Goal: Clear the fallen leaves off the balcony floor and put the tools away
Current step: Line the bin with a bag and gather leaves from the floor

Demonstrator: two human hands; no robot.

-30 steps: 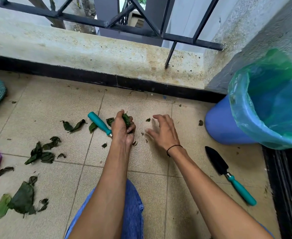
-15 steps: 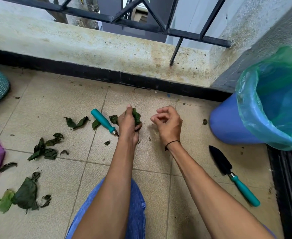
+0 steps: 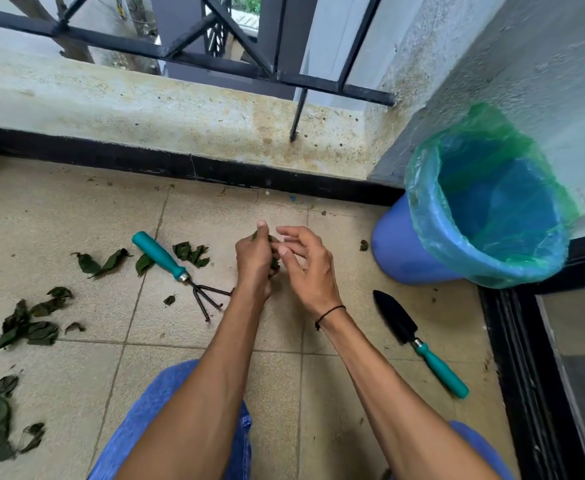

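**Two hands gathering wilted leaves on a tiled balcony floor**

A person crouches over the balcony floor (image 3: 59, 216), seen from above. The left hand (image 3: 254, 261) is closed in a loose fist around a small wad of dark green leaves (image 3: 274, 263), held just above the tiles. The right hand (image 3: 306, 265) sits just beside it, fingers spread and half curled, holding nothing that can be seen.

The leaves look limp, thin and very light. They should crumple easily into a fist, and small bits will likely slip out, so scooping from underneath and pressing them into a bunch seems the best hold.

More scattered leaves (image 3: 28, 323) lie to the left in about four loose clusters; single leaves are too tangled to count. One lone scrap (image 3: 363, 244) lies near the bin.

There are two tools, both with teal handles: one three-pronged hand rake (image 3: 177, 270) left of the hands, and one black trowel (image 3: 419, 344) to the right. Both look rigid, best lifted by the handle.

One blue bin (image 3: 398, 251) with a green liner stands in the right corner, tilted and open.
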